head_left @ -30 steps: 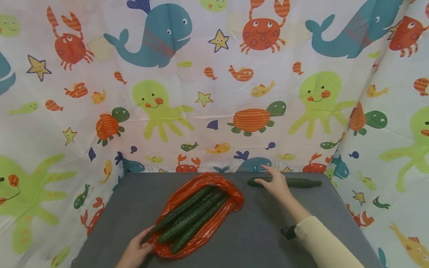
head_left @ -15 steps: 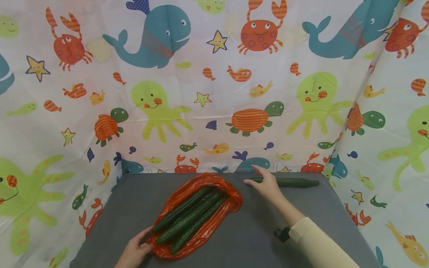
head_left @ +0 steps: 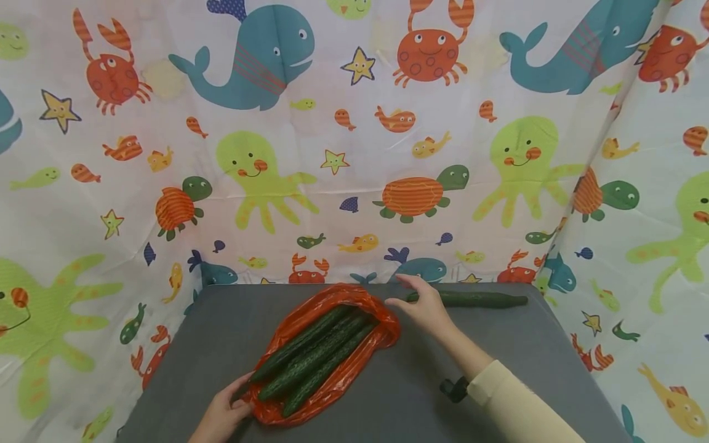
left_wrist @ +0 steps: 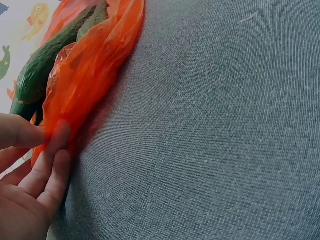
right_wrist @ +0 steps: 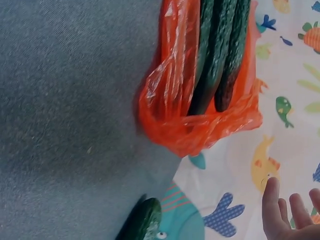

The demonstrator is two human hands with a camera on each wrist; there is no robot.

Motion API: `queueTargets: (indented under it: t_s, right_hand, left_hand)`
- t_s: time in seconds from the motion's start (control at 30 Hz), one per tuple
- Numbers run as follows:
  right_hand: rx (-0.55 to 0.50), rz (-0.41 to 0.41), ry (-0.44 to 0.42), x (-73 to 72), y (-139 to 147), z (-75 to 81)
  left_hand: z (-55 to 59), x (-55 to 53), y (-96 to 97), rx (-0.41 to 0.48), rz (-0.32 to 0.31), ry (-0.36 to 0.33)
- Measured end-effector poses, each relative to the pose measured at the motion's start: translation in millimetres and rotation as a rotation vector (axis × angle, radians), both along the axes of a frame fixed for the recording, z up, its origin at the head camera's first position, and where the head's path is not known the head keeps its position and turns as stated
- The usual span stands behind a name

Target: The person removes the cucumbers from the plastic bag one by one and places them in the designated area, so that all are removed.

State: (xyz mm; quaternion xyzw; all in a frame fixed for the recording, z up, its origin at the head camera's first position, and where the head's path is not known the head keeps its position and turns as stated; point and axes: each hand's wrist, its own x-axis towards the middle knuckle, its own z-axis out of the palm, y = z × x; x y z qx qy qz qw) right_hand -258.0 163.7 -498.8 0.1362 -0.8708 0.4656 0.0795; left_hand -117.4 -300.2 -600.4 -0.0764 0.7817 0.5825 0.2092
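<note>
An orange plastic bag [head_left: 332,403] lies spread on the table with several cucumbers [head_left: 316,363] side by side on it. My left hand [head_left: 221,411] pinches the bag's near left edge. Thin orange film shows between thumb and fingers [left_wrist: 56,150] in the left wrist view. My right hand [head_left: 426,307] holds nothing, its fingers spread apart just right of the bag's far end. Behind that hand lies a single cucumber [head_left: 482,299] along the table's back edge, its left tip beside the hand.
The grey table [head_left: 232,320] is walled in by a white curtain [head_left: 354,141] printed with sea animals. A small black object [head_left: 454,389] sits at the right sleeve's [head_left: 515,400] cuff, over the table.
My right hand has moved left, from over the single cucumber toward the bag's far end. The left hand stays at the bag's edge, and the cucumbers lie as before.
</note>
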Motion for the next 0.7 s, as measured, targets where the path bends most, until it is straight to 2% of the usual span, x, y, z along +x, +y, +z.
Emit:
queueTargets:
  t_s: [0.17, 0.43, 0.7]
  right_hand:
    - [-0.036, 0.029, -0.010, 5.1, -7, 3.3]
    - [-0.034, 0.135, -0.029, 12.9, -19, 3.0]
    - [-0.075, 0.210, -0.087, 15.2, -33, -10.7]
  left_hand:
    - [-1.1, -1.4, 1.7, -0.002, -0.001, -0.012]
    - [-4.0, -3.9, 2.8, 0.006, -0.031, -0.004]
    - [-2.8, -4.8, 3.7, -0.026, -0.047, -0.021]
